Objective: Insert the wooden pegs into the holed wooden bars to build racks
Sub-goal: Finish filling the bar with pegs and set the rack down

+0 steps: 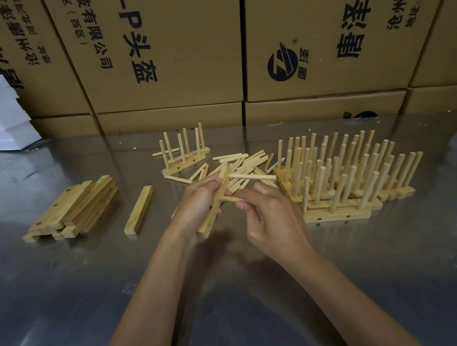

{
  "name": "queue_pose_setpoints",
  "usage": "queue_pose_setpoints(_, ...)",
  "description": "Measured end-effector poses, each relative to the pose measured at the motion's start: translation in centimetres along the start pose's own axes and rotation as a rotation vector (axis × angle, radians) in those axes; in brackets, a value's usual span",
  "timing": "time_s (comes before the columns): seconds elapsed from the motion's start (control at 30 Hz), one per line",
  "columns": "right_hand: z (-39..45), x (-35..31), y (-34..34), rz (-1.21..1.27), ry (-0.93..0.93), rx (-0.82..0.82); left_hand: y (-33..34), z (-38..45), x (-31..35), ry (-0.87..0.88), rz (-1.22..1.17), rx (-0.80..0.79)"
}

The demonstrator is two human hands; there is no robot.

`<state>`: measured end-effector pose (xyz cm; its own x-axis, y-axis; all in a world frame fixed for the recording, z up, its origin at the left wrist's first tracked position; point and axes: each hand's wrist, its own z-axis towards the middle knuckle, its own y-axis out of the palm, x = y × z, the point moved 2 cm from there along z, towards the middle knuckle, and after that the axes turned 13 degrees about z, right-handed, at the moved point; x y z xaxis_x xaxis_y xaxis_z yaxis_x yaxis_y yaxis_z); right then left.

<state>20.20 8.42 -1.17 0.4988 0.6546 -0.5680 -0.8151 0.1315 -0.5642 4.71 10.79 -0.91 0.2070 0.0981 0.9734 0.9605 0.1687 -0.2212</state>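
My left hand point(197, 203) grips a holed wooden bar point(216, 208) held slanted above the table. One peg point(251, 177) sticks out of the bar's upper end toward the right. My right hand point(269, 213) pinches a second peg point(232, 199) whose tip meets the bar near its middle. Behind the hands lies a loose pile of pegs point(245, 161). A stack of bare holed bars point(73, 207) sits at the left, with a single bar point(139, 209) beside it.
Several finished racks point(354, 171) with upright pegs crowd the right of the metal table point(228, 292). Another rack point(185, 154) stands at the back centre. Cardboard boxes point(163, 57) wall off the far edge; white foam blocks point(2, 116) sit at far left.
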Motion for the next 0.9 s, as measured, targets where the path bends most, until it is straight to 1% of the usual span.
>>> queue_pose_setpoints(0.13,0.1,0.3,-0.1,0.044,0.032,0.002,0.3,-0.1,0.0,0.019,0.022,-0.005)
queue_pose_setpoints(0.3,0.0,0.8,0.2,0.162,0.1,0.059,0.5,-0.2,-0.2,0.01,0.0,-0.021)
queue_pose_setpoints(0.43,-0.2,1.1,0.6,0.324,0.168,0.078,0.5,-0.2,0.1,0.002,-0.123,-0.035)
queue_pose_setpoints(0.5,-0.1,1.1,0.8,0.311,0.172,0.044,0.5,-0.3,0.5,0.007,-0.168,0.004)
queue_pose_setpoints(0.6,-0.2,0.7,1.1,0.242,0.159,-0.074,0.4,-0.4,0.8,-0.009,-0.22,0.068)
queue_pose_setpoints(0.63,-0.2,0.4,1.1,0.257,0.149,-0.066,0.2,-0.4,0.8,-0.014,-0.235,0.085)
queue_pose_setpoints(0.73,0.1,0.0,0.3,0.239,0.09,0.085,-0.4,-0.4,0.8,-0.043,-0.266,0.118)
queue_pose_setpoints(0.77,0.3,0.0,-0.2,0.266,0.096,0.126,-0.6,-0.3,0.7,-0.059,-0.262,0.122)
queue_pose_setpoints(0.8,0.5,0.0,-0.5,0.358,0.112,0.15,-0.8,-0.3,0.7,-0.07,-0.252,0.117)
queue_pose_setpoints(0.9,0.8,-0.1,-1.2,0.743,0.189,0.171,-0.8,-0.2,0.5,-0.079,-0.211,0.066)
